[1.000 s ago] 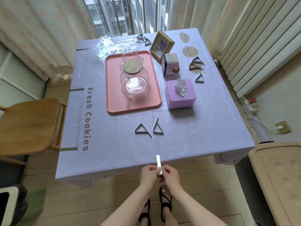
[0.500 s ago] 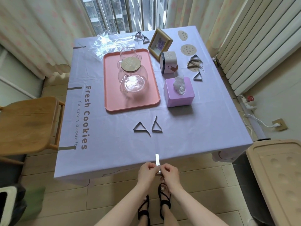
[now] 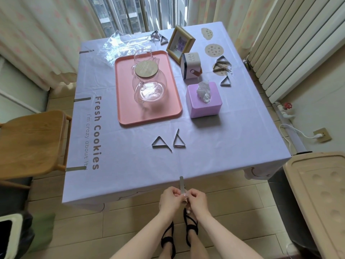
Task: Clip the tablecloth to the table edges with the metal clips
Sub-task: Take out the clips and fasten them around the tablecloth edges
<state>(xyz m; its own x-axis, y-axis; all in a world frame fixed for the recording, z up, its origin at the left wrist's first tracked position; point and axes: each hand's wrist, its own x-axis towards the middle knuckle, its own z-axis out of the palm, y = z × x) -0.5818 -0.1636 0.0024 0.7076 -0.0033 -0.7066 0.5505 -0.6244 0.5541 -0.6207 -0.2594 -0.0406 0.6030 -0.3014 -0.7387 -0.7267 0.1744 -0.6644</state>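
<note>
A lilac tablecloth (image 3: 233,139) covers the square table. At the middle of its near edge a metal clip (image 3: 181,182) lies with its flat strip on the cloth. My left hand (image 3: 170,200) and my right hand (image 3: 196,200) pinch its outer end together, just off the edge. Two loose triangular clips (image 3: 161,144) (image 3: 178,142) lie in front of the pink tray. Three clips (image 3: 75,168) (image 3: 82,99) (image 3: 86,51) sit along the left edge. More loose clips lie at the right (image 3: 222,64) and at the back (image 3: 158,37).
A pink tray (image 3: 123,109) carries a glass teapot (image 3: 148,85). A purple tissue box (image 3: 204,101), a white cube (image 3: 191,68) and a picture frame (image 3: 180,43) stand to its right. A wooden chair (image 3: 31,143) is at the left, a radiator (image 3: 298,43) at the right.
Both hands stay on the clip at the near edge. The view has shifted slightly; the clip sits about where it was.
</note>
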